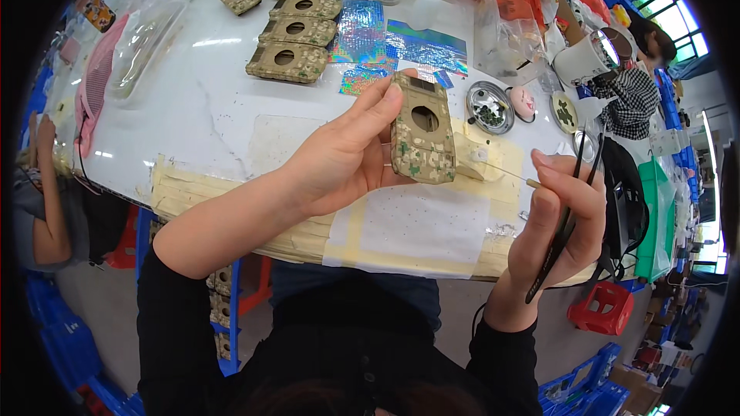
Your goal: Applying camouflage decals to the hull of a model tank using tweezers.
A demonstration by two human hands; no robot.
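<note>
My left hand point(339, 150) grips a camouflage-painted toy tank hull point(435, 158) by its left side, round hole facing up. My right hand point(570, 216) is closed around black tweezers point(556, 250), whose parted tips point away from me. The thumb and forefinger of the same hand pinch a thin needle-like stick point(512, 173). Its far end reaches toward a small white spot on a yellow-taped block point(486, 166), just right of the hull. Beyond the block sits a round metal dish point(472, 100) with small dark green parts.
Several matching hulls point(287, 64) stand at the back left. Shiny holographic sheets point(360, 31) lie beside them. At the right are a pink round object point(523, 102), a white mug point(582, 62) and a green bin point(655, 219). A co-worker's arm point(50, 208) shows at far left.
</note>
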